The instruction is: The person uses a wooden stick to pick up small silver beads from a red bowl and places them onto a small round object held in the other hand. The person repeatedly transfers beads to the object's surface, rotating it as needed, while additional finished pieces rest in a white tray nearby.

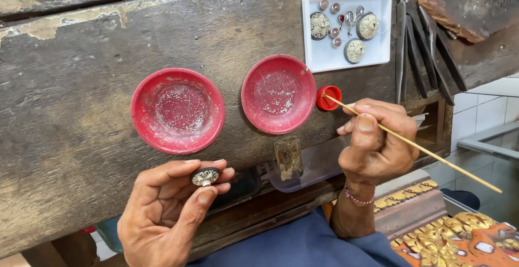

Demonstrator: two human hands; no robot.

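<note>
Working at a worn wooden bench point(81, 99), head view:
Left hand point(167, 210): fingers closed round a small dark disc with a silvery ornate face point(205, 176), held at the bench's near edge.
Right hand point(376, 145): pinching a thin wooden stick point(427, 152), its tip in a small red cap point(328, 97).
Dishes: two red dishes point(178, 110) point(278, 94) dusted with pale grains, side by side.
Tray: white tray point(324, 56) of ornaments and stones, beyond the cap.
Tools: dark metal tools point(419, 50) just right of the tray.

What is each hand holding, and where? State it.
Left hand pinches a small round ornament by its edge. Right hand grips a thin stick near its front end.
</note>
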